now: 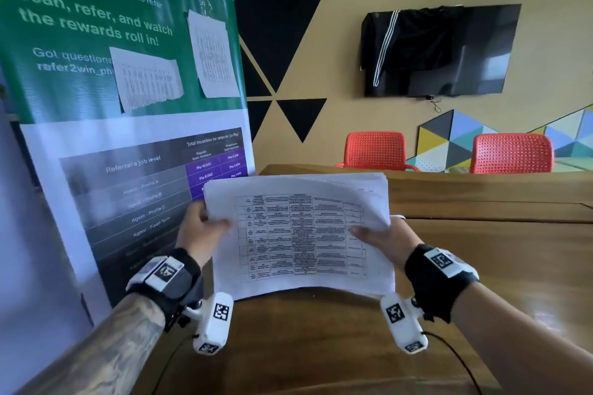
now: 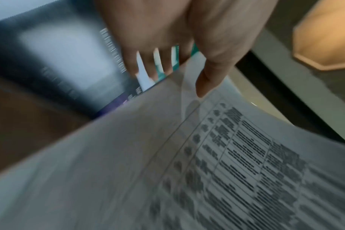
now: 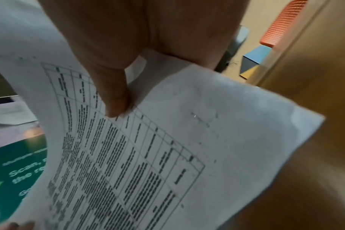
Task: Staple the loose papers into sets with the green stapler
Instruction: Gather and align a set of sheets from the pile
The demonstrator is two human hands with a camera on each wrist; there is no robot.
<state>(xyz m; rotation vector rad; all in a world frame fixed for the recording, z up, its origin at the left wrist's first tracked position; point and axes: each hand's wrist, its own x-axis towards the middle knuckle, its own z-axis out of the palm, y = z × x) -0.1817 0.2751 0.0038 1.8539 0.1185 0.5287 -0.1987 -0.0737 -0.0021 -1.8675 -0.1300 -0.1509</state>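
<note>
Papers, a printed stack with a table on the top sheet, are held up in the air above the near end of the wooden table, tilted toward the person. The left hand pinches the left edge, thumb on top and fingers behind; the right hand clamps the right edge the same way. Holding both side edges probably serves to square the sheets before they are stapled. The stack's far edge looks slightly fanned, so the sheets are not yet flush. No green stapler shows in any view. A banner stands close on the left; to the right and far side the tabletop offers room to set the stack down.
</note>
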